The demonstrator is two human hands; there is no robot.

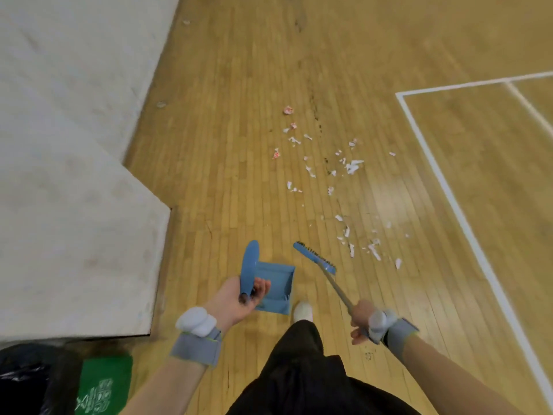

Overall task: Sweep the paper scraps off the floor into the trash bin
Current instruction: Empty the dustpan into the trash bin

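Writing: one green sign [104, 384] at lower left carries white characters, too blurred to read. It sits beside the trash bin [27, 381], which is lined with a glossy black bag.

Floor [239, 145]: narrow wooden strips, yellowish, with painted white lines [443, 181] at right. A pale, flat wall [59, 175] with a stepped corner is at left.

Paper scraps [351, 167]: small torn white pieces, a few crumpled with red marks. They lie scattered across the wood ahead and well apart from the bin.

Left hand [236, 301]: fingers curled round the flat, rounded handle of a blue plastic dustpan [275, 289], whose square tray hangs below.

Right hand [363, 320]: closed tight round the thin grey metal shaft of a broom [314, 260]. The broom's narrow blue head has dark bristles and sits near the closest scraps.

Both wrists wear grey fabric bands [196, 344] with white lumps on top. One white shoe [302, 310] shows below the dustpan.
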